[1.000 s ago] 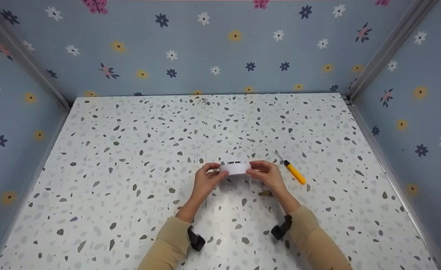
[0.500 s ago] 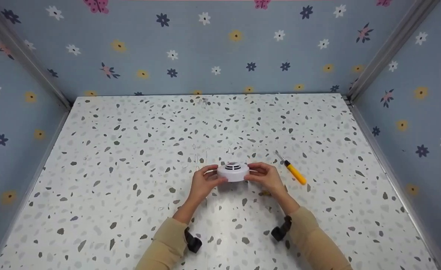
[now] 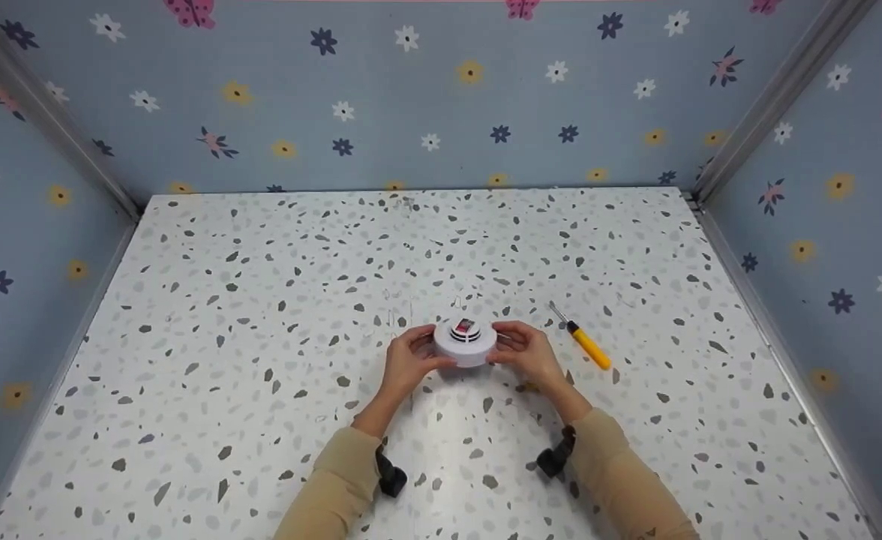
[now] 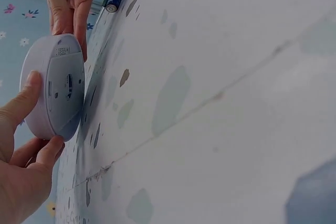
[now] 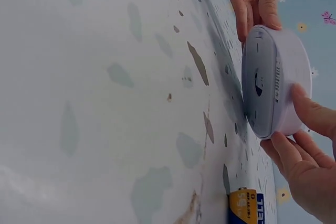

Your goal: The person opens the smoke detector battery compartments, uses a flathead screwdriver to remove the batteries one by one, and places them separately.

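A round white smoke detector [image 3: 465,351] is held just above the speckled tabletop, its vented dome and red label facing up toward the head camera. My left hand [image 3: 409,364] grips its left rim between thumb and fingers. On the opposite rim, my right hand [image 3: 531,356] pinches it the same way. Both wrist views show the underside of the smoke detector [image 4: 65,90], with a flat cover and small holes. Blue and yellow batteries [image 5: 247,205] lie on the table near my right hand, mostly hidden by the right wrist in the head view.
A screwdriver [image 3: 589,346] with a yellow and black handle lies to the right of my right hand. Flower-patterned panels [image 3: 441,97] with metal corner posts enclose the table [image 3: 261,300] at the back and both sides.
The smoke detector has tipped, so its dome and label now face the head camera instead of its side edge. Both hands turned with it and kept their hold.
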